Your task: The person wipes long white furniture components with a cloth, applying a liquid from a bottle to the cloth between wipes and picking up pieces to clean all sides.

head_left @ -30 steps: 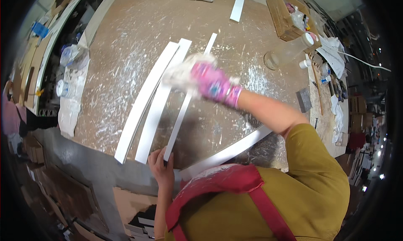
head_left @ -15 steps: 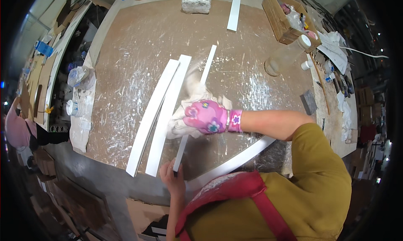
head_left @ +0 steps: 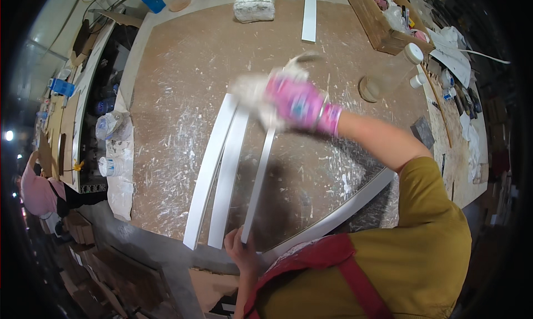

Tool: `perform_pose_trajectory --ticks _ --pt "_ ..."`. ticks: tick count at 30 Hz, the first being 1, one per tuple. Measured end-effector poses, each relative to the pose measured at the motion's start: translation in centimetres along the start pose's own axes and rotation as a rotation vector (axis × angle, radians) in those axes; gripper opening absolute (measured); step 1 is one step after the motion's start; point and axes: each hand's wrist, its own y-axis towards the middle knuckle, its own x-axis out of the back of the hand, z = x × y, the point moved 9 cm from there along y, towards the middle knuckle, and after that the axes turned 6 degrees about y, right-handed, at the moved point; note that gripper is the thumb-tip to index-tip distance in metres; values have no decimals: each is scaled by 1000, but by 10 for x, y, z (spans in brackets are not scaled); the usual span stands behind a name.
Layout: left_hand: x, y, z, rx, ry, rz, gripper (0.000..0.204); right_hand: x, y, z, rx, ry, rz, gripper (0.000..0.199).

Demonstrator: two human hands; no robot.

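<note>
My bare left hand [head_left: 241, 250] grips the near end of a narrow white strip [head_left: 259, 186] at the table's front edge. On my right hand [head_left: 302, 103] is a pink flowered glove, smeared by motion. It is closed on a pale cloth [head_left: 252, 95], which covers the far part of the narrow strip. Left of that strip lie two wider white strips, the outer one [head_left: 212, 169] and the inner one [head_left: 230, 177], nearly side by side. Their far ends are next to or under the cloth; I cannot tell which.
The scuffed brown tabletop [head_left: 166, 86] carries another white strip [head_left: 309, 13] and a white-wrapped block [head_left: 254, 3] at the far side. A clear jar [head_left: 388, 74], a cardboard box [head_left: 383, 27] and a grey block [head_left: 423, 132] stand right. A long white strip [head_left: 338, 213] lies near my body.
My right hand and the cloth have moved away from me along the narrow strip, uncovering its middle. My left hand still holds the near end. The whole view has shifted slightly.
</note>
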Motion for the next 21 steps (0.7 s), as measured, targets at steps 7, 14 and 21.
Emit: perform_pose_trajectory --ticks 7,14,21 --pt "2 1 3 79 -3 52 20 -24 -19 -116 -619 1135 -272 40" --pt "0 6 22 426 -482 268 13 17 -22 14 -212 18 145 49" --pt "15 2 2 375 -617 230 15 -76 -77 97 -552 1898 -199 49"
